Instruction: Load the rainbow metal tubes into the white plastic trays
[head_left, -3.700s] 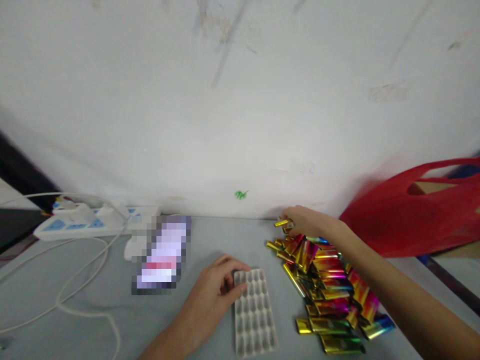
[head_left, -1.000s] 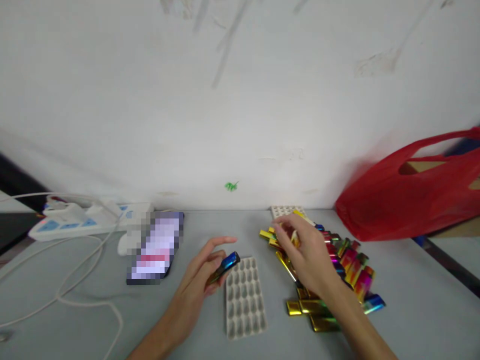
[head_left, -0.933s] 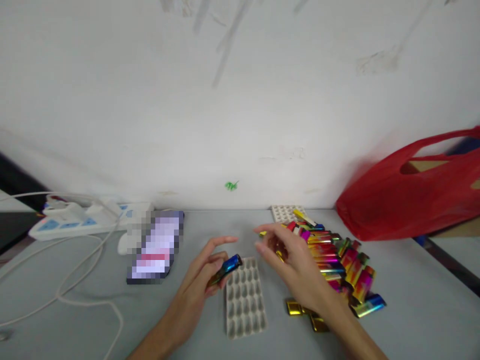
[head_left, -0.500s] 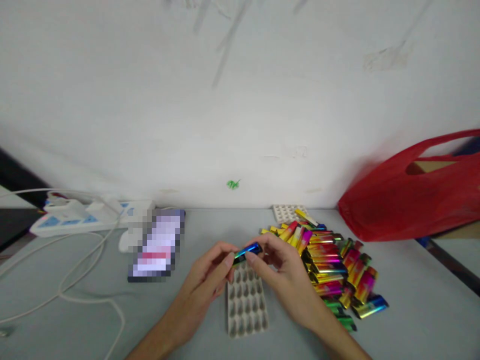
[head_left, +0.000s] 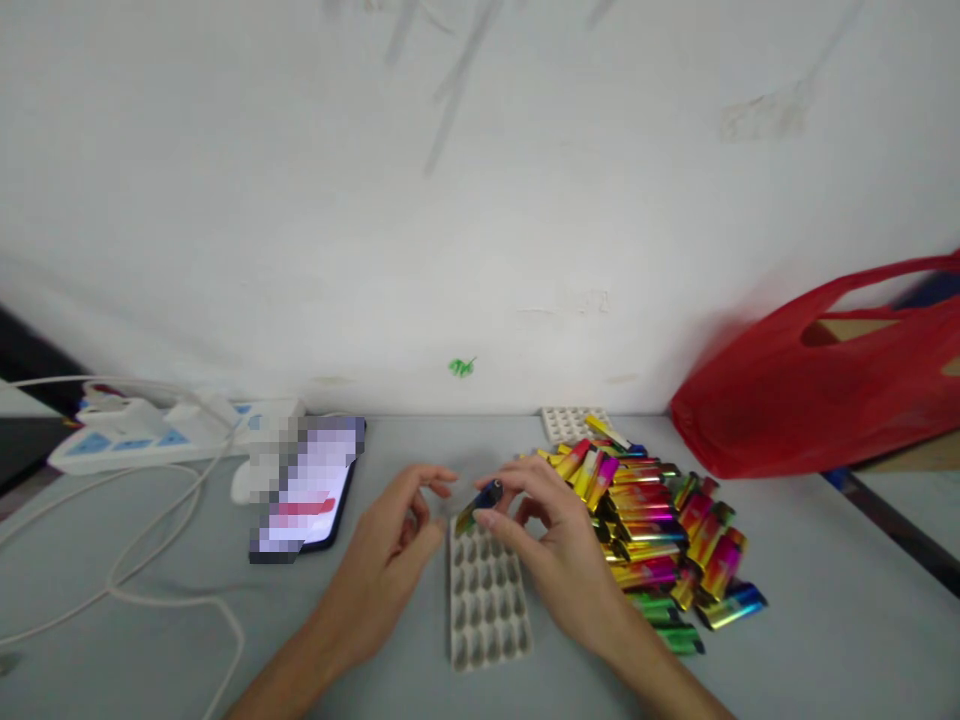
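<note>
My right hand [head_left: 547, 530] pinches a shiny dark blue and yellow-green metallic tube [head_left: 478, 506], tilted over the far end of a pale tray [head_left: 491, 608] with rows of oval hollows. To the left of the tube, my left hand [head_left: 397, 545] has its fingers curved and apart, holding nothing. Right beside my right hand lies a heap of shiny metallic tubes [head_left: 649, 515] in gold, red, magenta and green. The tube's lower end is close to the tray; whether it touches is hard to tell.
A second pale tray [head_left: 559, 424] lies against the wall behind the heap. At the right stands a red bag [head_left: 787, 400]. A phone [head_left: 319, 490], a white power strip [head_left: 172, 435] and loose white cables [head_left: 112, 570] occupy the left.
My left hand has let go of the tube and moved slightly left, its fingers spreading. In my right hand the tube has tipped, its left end lower and closer to the tray.
</note>
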